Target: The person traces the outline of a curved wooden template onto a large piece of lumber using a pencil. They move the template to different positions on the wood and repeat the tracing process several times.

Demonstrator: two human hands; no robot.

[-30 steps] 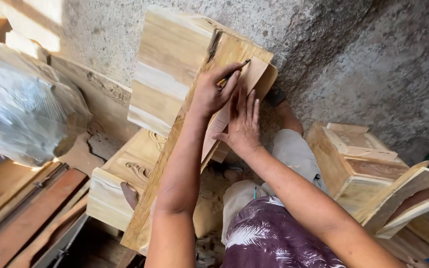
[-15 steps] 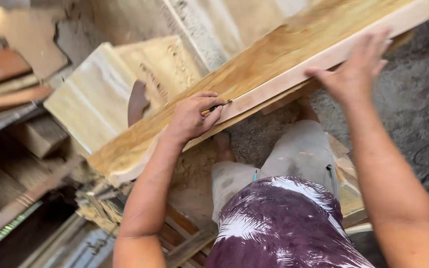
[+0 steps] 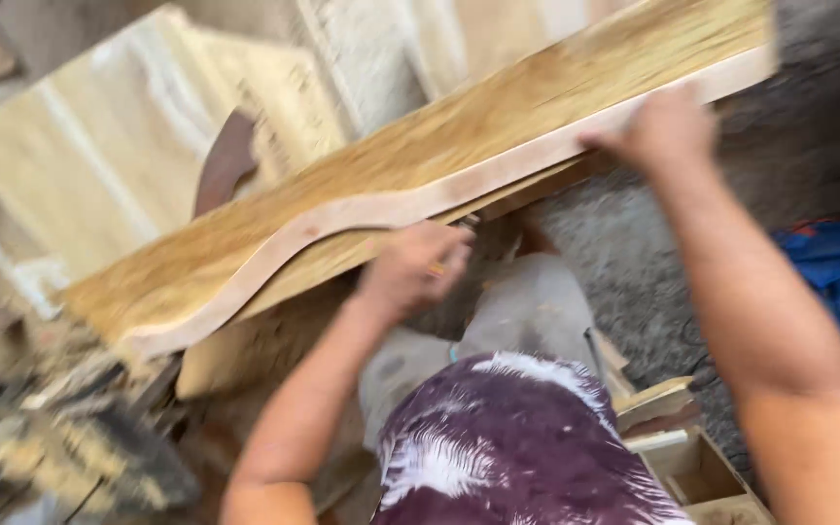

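No packages, labels, signs or screens are seen here. Only wood, bare hands and blurred things are shown, and nothing with a wrapper, a tag or a lit face can be picked out anywhere in the scene.

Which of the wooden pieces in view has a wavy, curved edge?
The long plank that the right hand grips at its pale edge; the carved panel behind it has straight edges.
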